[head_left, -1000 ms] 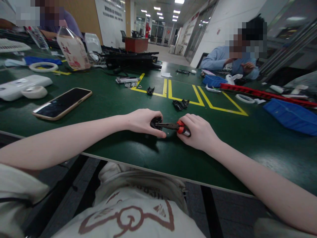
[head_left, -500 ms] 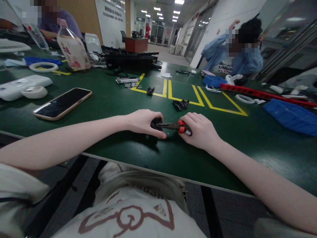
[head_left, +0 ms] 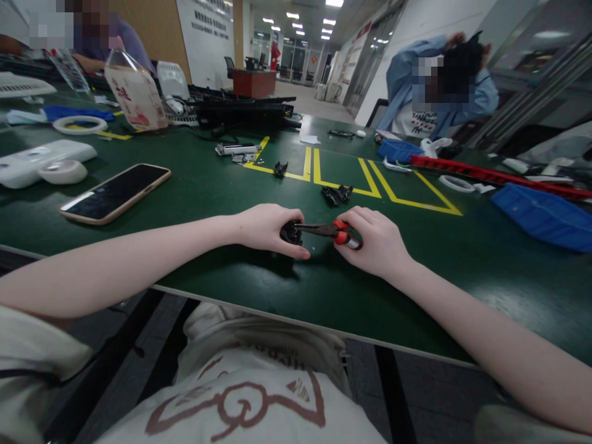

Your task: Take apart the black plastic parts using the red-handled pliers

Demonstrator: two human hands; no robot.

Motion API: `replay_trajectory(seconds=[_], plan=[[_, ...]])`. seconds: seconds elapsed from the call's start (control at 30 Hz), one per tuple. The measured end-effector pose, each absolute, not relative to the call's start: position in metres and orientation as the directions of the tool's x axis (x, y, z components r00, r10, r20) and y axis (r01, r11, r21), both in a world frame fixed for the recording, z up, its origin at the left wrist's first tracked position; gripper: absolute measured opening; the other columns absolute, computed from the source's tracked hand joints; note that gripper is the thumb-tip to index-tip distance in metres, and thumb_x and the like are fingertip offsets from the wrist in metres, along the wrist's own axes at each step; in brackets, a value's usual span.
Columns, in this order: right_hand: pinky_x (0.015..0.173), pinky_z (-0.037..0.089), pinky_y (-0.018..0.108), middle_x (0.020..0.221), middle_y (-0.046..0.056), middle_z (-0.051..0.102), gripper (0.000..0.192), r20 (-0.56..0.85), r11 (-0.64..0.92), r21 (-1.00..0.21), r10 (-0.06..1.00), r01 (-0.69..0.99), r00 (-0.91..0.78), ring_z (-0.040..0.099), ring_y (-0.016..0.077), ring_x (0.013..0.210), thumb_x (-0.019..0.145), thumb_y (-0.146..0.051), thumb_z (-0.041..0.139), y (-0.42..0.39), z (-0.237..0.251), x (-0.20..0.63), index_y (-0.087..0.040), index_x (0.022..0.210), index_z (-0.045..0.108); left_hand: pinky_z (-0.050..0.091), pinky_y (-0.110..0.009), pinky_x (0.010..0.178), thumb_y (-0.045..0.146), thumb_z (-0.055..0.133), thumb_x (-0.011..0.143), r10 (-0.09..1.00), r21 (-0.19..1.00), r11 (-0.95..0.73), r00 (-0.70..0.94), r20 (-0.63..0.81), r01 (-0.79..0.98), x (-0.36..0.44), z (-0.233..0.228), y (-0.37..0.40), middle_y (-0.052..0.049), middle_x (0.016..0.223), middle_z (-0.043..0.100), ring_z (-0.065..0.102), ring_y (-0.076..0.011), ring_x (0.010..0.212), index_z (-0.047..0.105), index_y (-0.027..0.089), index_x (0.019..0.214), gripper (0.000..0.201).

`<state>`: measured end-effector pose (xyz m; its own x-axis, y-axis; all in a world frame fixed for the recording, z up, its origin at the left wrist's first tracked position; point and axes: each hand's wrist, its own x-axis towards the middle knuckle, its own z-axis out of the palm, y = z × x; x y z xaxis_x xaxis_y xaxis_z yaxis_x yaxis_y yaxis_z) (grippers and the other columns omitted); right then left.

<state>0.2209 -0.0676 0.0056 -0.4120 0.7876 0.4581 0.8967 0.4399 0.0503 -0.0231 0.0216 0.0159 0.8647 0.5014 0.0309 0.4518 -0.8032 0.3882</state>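
My left hand (head_left: 271, 231) is closed round a small black plastic part (head_left: 290, 232), thumb stretched out below it; its exact kind is hard to make out. In my right hand (head_left: 372, 240) are needle-nose pliers (head_left: 326, 229) with red and black handles. Their long jaws point left and reach the top of the black part. Whether the tips grip anything is too small to tell. Beyond my hands lie a heap of broken black plastic pieces (head_left: 337, 194) and a smaller black fragment (head_left: 280, 169).
A phone (head_left: 115, 194) lies on the green table (head_left: 222, 271) at left, near a white device (head_left: 49, 161) and a tape roll (head_left: 80, 125). Behind stand a bottle (head_left: 135, 92) and black parts (head_left: 245, 113). Blue bins (head_left: 546, 216) and a red strip (head_left: 499, 177) are at right. A person (head_left: 439, 80) sits opposite.
The pliers have tilted a little, with their jaws slightly higher on the black part. My left hand stays almost in place. The person opposite has shifted, both arms now raised to the head.
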Motion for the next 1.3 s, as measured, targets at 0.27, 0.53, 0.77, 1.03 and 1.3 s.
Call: replay_trajectory(seconds=[0.27,0.53,0.77,1.03,1.3], plan=[[0.071,0.042,0.036,0.090,0.008,0.066,0.013,0.437,0.435,0.037,0.802,0.899,-0.406,0.060,0.0243,0.080,0.083,-0.030,0.057,-0.0678,0.0072,0.2209,-0.022,0.092,0.055,0.036,-0.027,0.063,0.075,0.061,0.075,0.505,0.383,-0.802,0.862,0.028,0.458,-0.0234,0.0166,0.0215,-0.006,0.090,0.070,0.062,-0.0221,0.079,0.061,0.020,0.108,0.065],[0.069,0.043,0.036,0.092,0.009,0.067,0.015,0.467,0.474,0.074,0.761,0.877,-0.451,0.060,0.0242,0.081,0.082,-0.030,0.058,-0.0652,0.0049,0.2251,-0.020,0.093,0.057,0.036,-0.026,0.062,0.074,0.062,0.075,0.501,0.386,-0.804,0.865,0.027,0.453,-0.0232,0.0158,0.0224,-0.005,0.090,0.069,0.061,-0.0203,0.076,0.061,0.019,0.110,0.066],[0.069,0.043,0.035,0.093,0.008,0.067,0.016,0.458,0.505,0.101,0.742,0.858,-0.490,0.060,0.0234,0.080,0.081,-0.028,0.059,-0.0647,0.0043,0.2257,-0.019,0.095,0.058,0.037,-0.026,0.063,0.074,0.061,0.076,0.502,0.391,-0.800,0.865,0.021,0.455,-0.0233,0.0175,0.0208,-0.005,0.089,0.068,0.060,-0.0204,0.077,0.062,0.019,0.110,0.065],[0.068,0.041,0.035,0.089,0.009,0.065,0.014,0.440,0.482,0.101,0.763,0.870,-0.473,0.057,0.0235,0.078,0.083,-0.029,0.056,-0.0660,0.0043,0.2243,-0.019,0.092,0.056,0.037,-0.027,0.065,0.075,0.061,0.075,0.502,0.409,-0.794,0.864,0.026,0.449,-0.0239,0.0165,0.0222,-0.005,0.091,0.068,0.060,-0.0207,0.078,0.062,0.020,0.108,0.064],[0.067,0.042,0.035,0.087,0.010,0.062,0.011,0.451,0.491,0.178,0.730,0.853,-0.514,0.054,0.0232,0.075,0.084,-0.026,0.054,-0.0652,0.0041,0.2239,-0.018,0.092,0.055,0.036,-0.027,0.064,0.076,0.062,0.074,0.522,0.437,-0.770,0.853,0.013,0.464,-0.0238,0.0172,0.0225,-0.004,0.091,0.068,0.061,-0.0209,0.079,0.062,0.020,0.109,0.066]])
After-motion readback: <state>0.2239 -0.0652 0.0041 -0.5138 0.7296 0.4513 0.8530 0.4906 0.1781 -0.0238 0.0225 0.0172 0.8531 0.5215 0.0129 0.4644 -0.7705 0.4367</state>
